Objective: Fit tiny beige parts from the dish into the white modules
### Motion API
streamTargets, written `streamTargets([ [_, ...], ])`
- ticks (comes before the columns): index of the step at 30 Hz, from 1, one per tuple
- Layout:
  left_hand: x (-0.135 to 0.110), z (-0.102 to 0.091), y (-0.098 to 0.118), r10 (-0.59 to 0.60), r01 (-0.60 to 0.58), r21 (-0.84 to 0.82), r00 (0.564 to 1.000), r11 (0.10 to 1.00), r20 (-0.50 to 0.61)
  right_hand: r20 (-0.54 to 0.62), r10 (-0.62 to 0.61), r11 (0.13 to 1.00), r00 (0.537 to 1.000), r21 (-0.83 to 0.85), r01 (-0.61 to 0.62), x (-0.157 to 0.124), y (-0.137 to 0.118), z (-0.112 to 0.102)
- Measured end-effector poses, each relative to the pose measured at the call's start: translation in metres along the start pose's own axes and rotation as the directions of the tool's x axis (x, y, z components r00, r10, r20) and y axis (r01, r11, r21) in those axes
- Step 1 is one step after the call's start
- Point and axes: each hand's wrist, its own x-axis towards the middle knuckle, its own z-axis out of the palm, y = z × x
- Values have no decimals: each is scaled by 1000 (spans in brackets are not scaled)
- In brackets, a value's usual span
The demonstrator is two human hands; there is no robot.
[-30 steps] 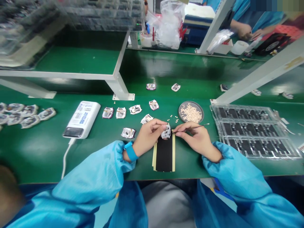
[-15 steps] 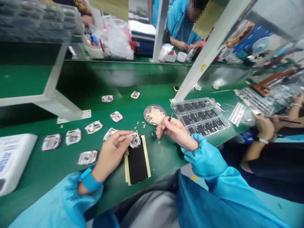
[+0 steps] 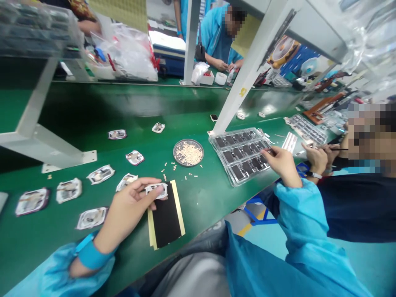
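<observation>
My left hand (image 3: 131,204) is closed, thumb and fingers pinching a small white watch case (image 3: 156,190) by its edge. It hangs over the top end of a black pad (image 3: 167,218) with yellow strips along its sides. My right hand (image 3: 283,165) reaches to the right side of a clear plastic tray (image 3: 233,181) filled with rows of dark square screens. Its thumb and index finger are bent together there; the dark tweezers seen in it earlier are mostly hidden by the fingers. More open watch cases (image 3: 68,189) lie spread to the left of my left hand.
A round dish (image 3: 188,152) of tiny tan pieces stands mid-table, with several pieces strewn around it. White shelf posts (image 3: 230,90) rise from the green table (image 3: 210,206). To the right, a co-worker's hands (image 3: 318,159) hold a thin dark tool beside another tray (image 3: 306,128).
My right hand has moved right, from beside the dish to the tray's right side. My left hand still holds the watch case, now turned flatter. The view has shifted right.
</observation>
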Motion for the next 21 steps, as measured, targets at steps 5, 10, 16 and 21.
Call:
streamTargets([
  [5, 1, 0, -4, -11, 13, -45, 998, 999, 59, -18, 75, 992, 997, -100, -77, 71, 13, 25],
  [10, -1, 0, -2, -20, 23, -110, 999, 994, 32, 100, 104, 991, 989, -98, -94, 121, -1, 36],
  [16, 1, 1, -4, 12, 7, -277, 998, 961, 67, 95, 0, 999, 995, -32, 3, 137, -6, 28],
  [21, 0, 0, -4, 19, 5, -289, 997, 957, 78, -151, -224, 945, 963, 207, 252, 85, -55, 14],
])
